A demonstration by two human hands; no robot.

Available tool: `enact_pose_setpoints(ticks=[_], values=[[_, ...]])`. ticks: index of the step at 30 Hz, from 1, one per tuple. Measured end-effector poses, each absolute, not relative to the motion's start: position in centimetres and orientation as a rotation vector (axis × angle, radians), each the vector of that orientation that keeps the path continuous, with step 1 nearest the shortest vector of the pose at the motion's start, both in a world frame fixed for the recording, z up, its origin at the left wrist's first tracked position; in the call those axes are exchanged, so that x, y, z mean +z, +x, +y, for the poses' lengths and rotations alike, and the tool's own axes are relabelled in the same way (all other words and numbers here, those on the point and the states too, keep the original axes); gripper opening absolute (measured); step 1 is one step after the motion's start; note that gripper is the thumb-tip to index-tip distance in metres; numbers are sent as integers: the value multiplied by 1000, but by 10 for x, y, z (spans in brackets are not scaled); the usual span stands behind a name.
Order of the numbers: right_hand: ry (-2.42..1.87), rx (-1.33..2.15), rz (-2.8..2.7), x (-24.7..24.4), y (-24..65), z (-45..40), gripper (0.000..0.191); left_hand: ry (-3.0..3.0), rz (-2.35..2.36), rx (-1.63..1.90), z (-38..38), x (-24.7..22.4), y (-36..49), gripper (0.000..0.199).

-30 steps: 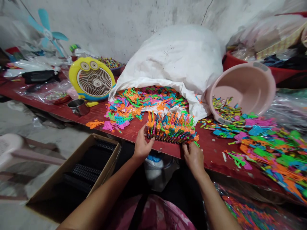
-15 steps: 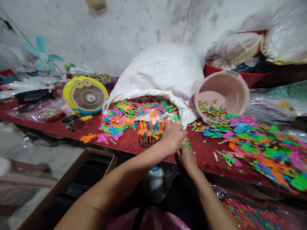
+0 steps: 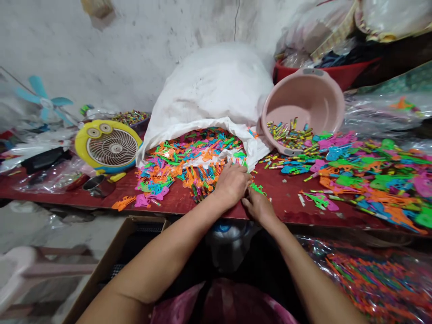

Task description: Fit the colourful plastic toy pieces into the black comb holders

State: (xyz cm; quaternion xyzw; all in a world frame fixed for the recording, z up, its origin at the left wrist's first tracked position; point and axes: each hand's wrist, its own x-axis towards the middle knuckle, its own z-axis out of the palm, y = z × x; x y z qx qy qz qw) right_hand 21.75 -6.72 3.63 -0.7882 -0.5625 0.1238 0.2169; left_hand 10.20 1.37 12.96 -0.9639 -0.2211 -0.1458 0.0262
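Note:
My left hand (image 3: 232, 183) is closed at the right end of a row of small colourful plastic pieces (image 3: 201, 180) near the table's front edge; what its fingers grip is hidden. Just right of it and touching it, my right hand (image 3: 259, 204) has curled fingers, and anything between them is too small to name. A green plastic piece (image 3: 258, 189) lies beside my right hand. Behind both hands, a big white sack (image 3: 216, 85) lies with its mouth open, and a heap of coloured plastic pieces (image 3: 168, 155) spills from it.
A pink basin (image 3: 303, 85) lies tipped at the right with striped sticks inside. More coloured pieces (image 3: 378, 175) cover the table's right side. At the left are a yellow fan (image 3: 114, 146) and a metal cup (image 3: 97, 185). A cardboard box (image 3: 111, 247) is below the front edge.
The view has shifted, so the table contents appear further left. My hands remain together, with my left hand still beside the row of pieces and my right hand's thumb now more visible.

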Motion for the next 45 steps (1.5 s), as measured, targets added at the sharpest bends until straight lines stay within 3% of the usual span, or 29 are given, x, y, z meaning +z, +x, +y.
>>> enact_pose_setpoints(ticks=[5,13,22,32,35,38,40,43,45], values=[[-1959,328,-1481,25,225,-75,29,-2937,-694,-484,9,131,100,24],[-2315,63,-1549,31,199,-74,28,-2952,-772,-438,2,130,104,23],[-2009,29,-1517,29,226,-103,31,-2954,-726,-505,5,130,81,15],[-2582,-402,-1683,50,349,-138,29,-3016,-741,-378,17,148,4,8],[-2579,-374,-1773,46,344,-130,28,-2966,-794,-633,6,141,-9,9],[-2515,-361,-1789,46,324,-121,27,-2760,-894,-1190,-21,117,-12,26],[-2447,-381,-1761,48,309,-116,25,-2633,-984,-1489,-41,90,-9,18],[-2245,-397,-1723,49,284,-103,26,-2632,-1275,-1656,-59,42,-5,5],[-2047,-289,-1781,47,261,-90,28,-2545,-1549,-1635,-58,14,-5,13]])
